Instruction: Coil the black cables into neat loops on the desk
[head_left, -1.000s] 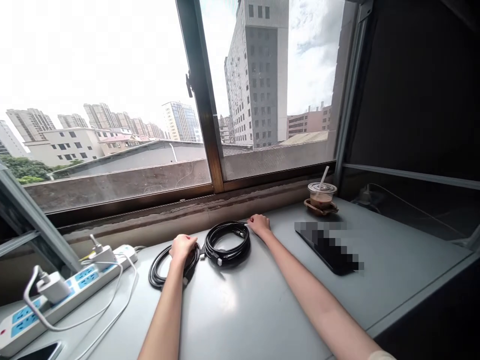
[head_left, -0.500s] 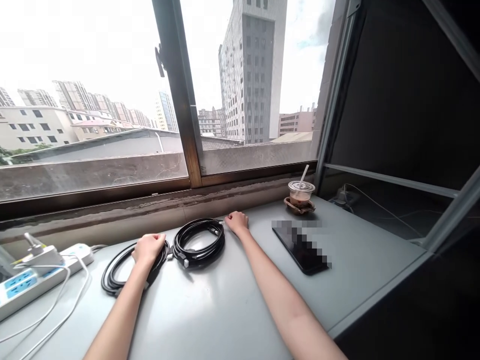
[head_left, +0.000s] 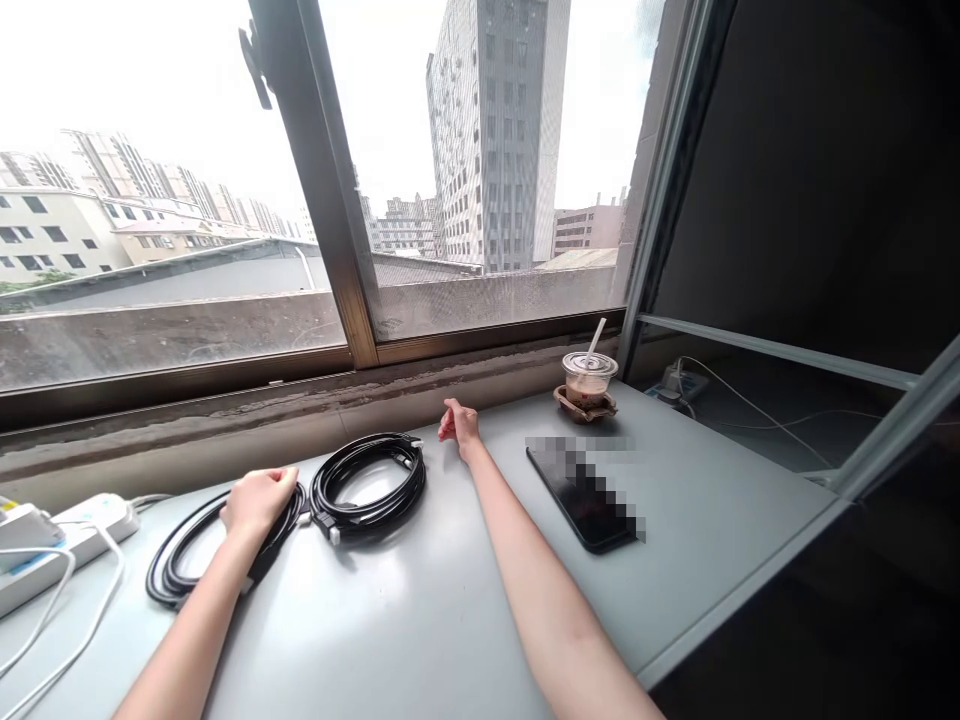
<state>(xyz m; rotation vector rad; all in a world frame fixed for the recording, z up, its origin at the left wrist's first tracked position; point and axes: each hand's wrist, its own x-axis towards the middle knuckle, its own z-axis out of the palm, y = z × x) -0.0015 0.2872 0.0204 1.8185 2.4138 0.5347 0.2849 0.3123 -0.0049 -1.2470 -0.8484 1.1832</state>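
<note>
On the left of the grey table lies a coiled black cable point(head_left: 174, 548), my left hand point(head_left: 259, 503) closed over its right side; the undersides of my fingers are hidden. A second black cable coil point(head_left: 369, 522) lies flat just right of it, with light-coloured plugs on its front and at its right end. Beyond that end, a short gap away, my right hand point(head_left: 460, 428) rests near the back edge with fingers curled in and thumb raised. Nothing shows in it.
A black phone point(head_left: 581, 500), partly pixelated, lies right of my right forearm. Behind it a plastic drink cup point(head_left: 590, 372) with a straw stands in a cardboard holder point(head_left: 585, 406). A white power strip point(head_left: 97, 525) with white cords is at far left. A metal frame point(head_left: 780, 350) bounds the right.
My right hand has come away from the right coil's plug end, thumb now lifted. My left hand stays on the left coil. The whole view has shifted, moving things leftward in it.
</note>
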